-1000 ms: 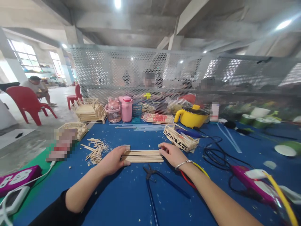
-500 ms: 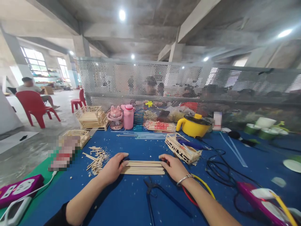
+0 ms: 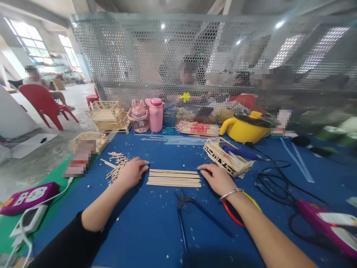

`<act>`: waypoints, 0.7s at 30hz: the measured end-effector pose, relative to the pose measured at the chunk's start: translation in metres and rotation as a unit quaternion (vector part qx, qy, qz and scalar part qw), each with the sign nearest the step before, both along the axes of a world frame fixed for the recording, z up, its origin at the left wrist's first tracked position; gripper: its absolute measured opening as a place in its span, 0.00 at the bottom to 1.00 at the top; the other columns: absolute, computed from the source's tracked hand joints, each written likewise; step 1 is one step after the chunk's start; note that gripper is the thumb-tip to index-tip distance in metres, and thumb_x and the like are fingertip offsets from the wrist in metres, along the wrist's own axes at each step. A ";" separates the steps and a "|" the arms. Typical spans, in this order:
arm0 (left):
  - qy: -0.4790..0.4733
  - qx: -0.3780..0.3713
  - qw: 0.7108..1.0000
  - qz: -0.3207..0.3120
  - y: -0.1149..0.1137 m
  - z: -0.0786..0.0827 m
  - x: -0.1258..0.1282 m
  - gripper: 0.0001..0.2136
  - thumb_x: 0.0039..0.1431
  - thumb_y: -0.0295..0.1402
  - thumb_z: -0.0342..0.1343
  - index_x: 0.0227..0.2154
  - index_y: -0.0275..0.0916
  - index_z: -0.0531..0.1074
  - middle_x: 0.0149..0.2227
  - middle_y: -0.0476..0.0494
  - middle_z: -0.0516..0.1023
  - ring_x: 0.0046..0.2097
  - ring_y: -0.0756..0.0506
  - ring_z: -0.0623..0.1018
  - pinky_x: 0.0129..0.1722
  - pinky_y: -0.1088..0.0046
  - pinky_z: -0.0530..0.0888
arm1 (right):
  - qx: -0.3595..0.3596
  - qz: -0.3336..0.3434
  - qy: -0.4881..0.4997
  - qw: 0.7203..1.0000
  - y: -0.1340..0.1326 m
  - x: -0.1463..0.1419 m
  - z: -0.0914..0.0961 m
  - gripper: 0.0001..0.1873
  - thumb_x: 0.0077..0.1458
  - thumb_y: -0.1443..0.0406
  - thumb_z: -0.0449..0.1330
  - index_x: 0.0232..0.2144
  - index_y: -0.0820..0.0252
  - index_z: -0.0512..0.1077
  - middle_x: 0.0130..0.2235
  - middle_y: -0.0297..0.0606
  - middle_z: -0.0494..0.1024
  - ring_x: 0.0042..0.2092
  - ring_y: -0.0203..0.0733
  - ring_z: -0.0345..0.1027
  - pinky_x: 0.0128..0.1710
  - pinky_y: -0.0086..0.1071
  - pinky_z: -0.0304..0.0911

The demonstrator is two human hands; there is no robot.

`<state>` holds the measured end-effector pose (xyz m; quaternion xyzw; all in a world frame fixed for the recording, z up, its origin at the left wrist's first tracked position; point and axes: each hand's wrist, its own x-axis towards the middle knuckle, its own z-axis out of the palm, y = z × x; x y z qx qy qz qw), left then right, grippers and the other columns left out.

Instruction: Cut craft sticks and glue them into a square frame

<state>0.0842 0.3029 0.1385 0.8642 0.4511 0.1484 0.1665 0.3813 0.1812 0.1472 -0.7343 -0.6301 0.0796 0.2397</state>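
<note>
Several thin wooden sticks lie side by side in a flat row on the blue tabletop. Beyond the row's left end is my left hand, its fingers stretched out and clear of the sticks, holding nothing visible. My right hand, with a silver bangle at the wrist, rests past the right end, thumb and forefinger apart. Dark-handled pincers lie with spread handles just in front of the sticks. Cut stick pieces are heaped beside my left hand. A small wooden lattice frame lies behind my right hand.
Wooden frames and a pink flask stand at the back left. A yellow electric pot sits before the perforated metal screen. Black cable coils at the right; purple power strips lie at both sides.
Both my hands have drawn away outward from the ends of the stick row, so a gap shows on each side. The view has tilted down; the sticks stay lined up.
</note>
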 end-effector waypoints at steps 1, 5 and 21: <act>0.008 -0.001 1.000 -0.007 0.000 0.001 0.000 0.16 0.59 0.38 0.45 0.43 0.41 0.75 0.39 0.41 0.74 0.42 0.45 0.74 0.43 0.72 0.68 | -0.010 0.006 -0.008 1.000 0.000 -0.001 0.000 0.13 0.52 0.65 0.52 0.37 0.56 0.75 0.35 0.38 0.75 0.36 0.40 0.69 0.41 0.34 0.62; 0.035 0.002 0.999 -0.026 -0.002 0.002 0.003 0.15 0.58 0.40 0.47 0.41 0.43 0.76 0.37 0.43 0.73 0.39 0.45 0.74 0.39 0.72 0.68 | -0.035 0.029 -0.030 0.999 0.002 -0.003 -0.002 0.15 0.53 0.63 0.52 0.39 0.57 0.76 0.34 0.39 0.71 0.35 0.39 0.67 0.39 0.32 0.61; 0.128 0.019 0.990 -0.055 -0.009 0.008 0.017 0.13 0.56 0.25 0.42 0.32 0.36 0.73 0.36 0.37 0.72 0.40 0.42 0.73 0.41 0.68 0.68 | -0.068 0.040 -0.064 0.995 0.006 -0.010 0.001 0.07 0.53 0.68 0.52 0.29 0.58 0.70 0.34 0.37 0.69 0.36 0.37 0.65 0.38 0.29 0.57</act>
